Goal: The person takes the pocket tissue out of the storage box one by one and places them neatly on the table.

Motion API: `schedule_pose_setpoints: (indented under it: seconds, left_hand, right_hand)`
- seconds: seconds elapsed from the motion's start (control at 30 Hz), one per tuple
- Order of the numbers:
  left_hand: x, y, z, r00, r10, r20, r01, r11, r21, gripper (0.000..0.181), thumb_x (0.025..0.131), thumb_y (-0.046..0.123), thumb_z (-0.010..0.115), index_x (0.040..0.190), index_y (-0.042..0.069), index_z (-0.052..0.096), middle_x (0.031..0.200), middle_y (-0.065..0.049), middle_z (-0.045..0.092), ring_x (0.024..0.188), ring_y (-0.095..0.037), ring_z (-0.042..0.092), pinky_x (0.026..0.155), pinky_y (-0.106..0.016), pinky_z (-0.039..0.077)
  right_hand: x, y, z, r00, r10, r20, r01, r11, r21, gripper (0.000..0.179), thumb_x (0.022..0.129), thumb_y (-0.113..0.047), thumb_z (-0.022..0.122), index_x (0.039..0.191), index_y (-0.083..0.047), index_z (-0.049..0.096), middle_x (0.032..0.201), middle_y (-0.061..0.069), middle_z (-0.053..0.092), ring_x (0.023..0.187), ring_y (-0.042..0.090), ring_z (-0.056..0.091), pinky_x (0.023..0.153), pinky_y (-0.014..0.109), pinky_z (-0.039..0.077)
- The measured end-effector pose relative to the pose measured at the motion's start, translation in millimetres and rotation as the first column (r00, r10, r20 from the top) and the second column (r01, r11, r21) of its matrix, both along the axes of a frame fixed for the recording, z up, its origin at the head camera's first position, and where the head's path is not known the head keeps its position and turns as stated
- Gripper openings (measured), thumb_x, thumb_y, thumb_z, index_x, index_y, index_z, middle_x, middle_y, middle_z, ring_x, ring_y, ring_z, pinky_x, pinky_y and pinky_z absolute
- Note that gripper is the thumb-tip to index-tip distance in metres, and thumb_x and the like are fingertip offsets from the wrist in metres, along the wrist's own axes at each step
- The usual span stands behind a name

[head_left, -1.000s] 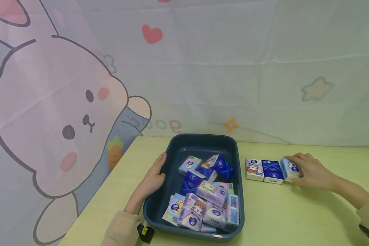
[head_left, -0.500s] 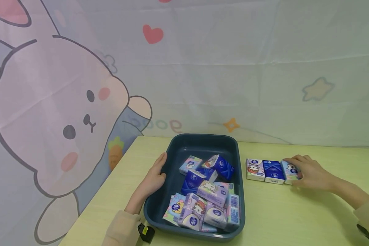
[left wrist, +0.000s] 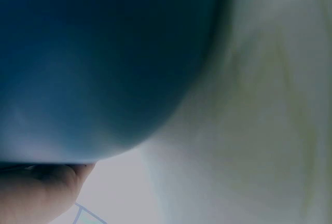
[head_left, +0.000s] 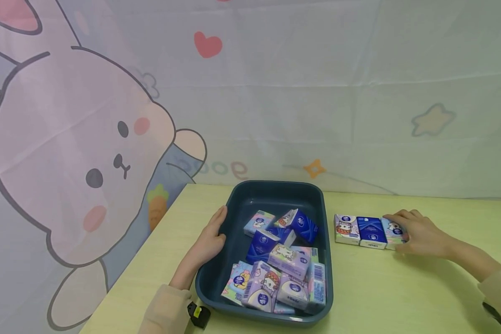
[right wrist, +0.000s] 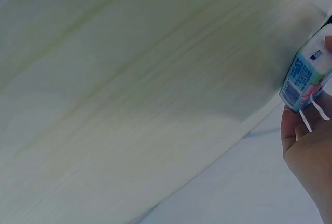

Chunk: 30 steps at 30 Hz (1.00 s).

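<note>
On the right of the table my right hand (head_left: 427, 236) grips a light blue tissue pack (head_left: 394, 229) between thumb and fingers. That pack lies against a dark blue tissue pack (head_left: 372, 232), and a purple tissue pack (head_left: 346, 229) is at the left end of the row. The right wrist view shows the barcoded side of the held pack (right wrist: 301, 81). With its fingers extended, my left hand (head_left: 206, 243) rests along the left outer wall of a dark teal plastic bin (head_left: 219, 283). In the left wrist view the bin's wall (left wrist: 104, 73) fills much of the picture.
Several more tissue packs lie jumbled in the bin, among them a dark blue one (head_left: 260, 247) and a purple one (head_left: 289, 260). Behind the table (head_left: 401, 292) hangs a printed cloth (head_left: 296, 93) with a cartoon rabbit.
My right hand has shifted the light blue pack slightly left and straightened it, closing the small gap beside the dark blue pack. The left hand and the bin stay put.
</note>
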<state>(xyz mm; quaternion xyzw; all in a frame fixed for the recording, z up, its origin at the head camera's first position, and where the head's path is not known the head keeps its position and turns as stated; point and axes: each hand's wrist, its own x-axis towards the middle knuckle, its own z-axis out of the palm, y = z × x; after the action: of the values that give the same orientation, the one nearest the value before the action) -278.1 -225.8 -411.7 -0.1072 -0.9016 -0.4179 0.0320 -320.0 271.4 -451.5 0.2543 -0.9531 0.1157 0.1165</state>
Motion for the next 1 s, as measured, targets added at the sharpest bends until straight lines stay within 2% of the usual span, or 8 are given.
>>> schedule_pose_setpoints:
  seconds: [0.37, 0.63, 1.0]
  left_hand:
    - [-0.5, 0.2, 0.0, 1.000, 0.001, 0.004, -0.001, 1.000, 0.005, 0.070, 0.087, -0.010, 0.035, 0.153, 0.000, 0.013, 0.163, -0.015, 0.008, 0.150, -0.035, 0.005, 0.119, -0.055, 0.011]
    - [-0.4, 0.2, 0.5, 1.000, 0.007, 0.001, -0.007, 1.000, 0.002, 0.069, 0.088, -0.009, 0.035, 0.153, 0.000, 0.014, 0.163, -0.015, 0.008, 0.151, -0.035, 0.006, 0.119, -0.055, 0.011]
    - [-0.4, 0.6, -0.5, 1.000, 0.016, -0.001, -0.016, 1.000, -0.005, 0.069, 0.088, -0.009, 0.035, 0.153, 0.001, 0.015, 0.163, -0.015, 0.009, 0.150, -0.035, 0.007, 0.119, -0.055, 0.012]
  right_hand:
    - [-1.7, 0.2, -0.9, 0.999, -0.003, 0.034, 0.003, 1.000, -0.002, 0.075, 0.064, -0.026, 0.075, 0.130, 0.002, 0.054, 0.117, 0.019, 0.059, 0.101, 0.032, 0.050, 0.076, 0.046, 0.041]
    - [-2.8, 1.1, -2.8, 1.000, 0.010, 0.027, -0.011, 1.000, 0.016, 0.077, 0.064, -0.028, 0.076, 0.130, 0.003, 0.053, 0.117, 0.020, 0.059, 0.100, 0.034, 0.051, 0.075, 0.048, 0.043]
    - [-3.7, 3.9, -7.4, 0.998, 0.025, 0.049, -0.025, 1.000, -0.004, 0.085, 0.070, -0.043, 0.077, 0.134, 0.005, 0.047, 0.127, 0.025, 0.053, 0.105, 0.037, 0.051, 0.079, 0.053, 0.044]
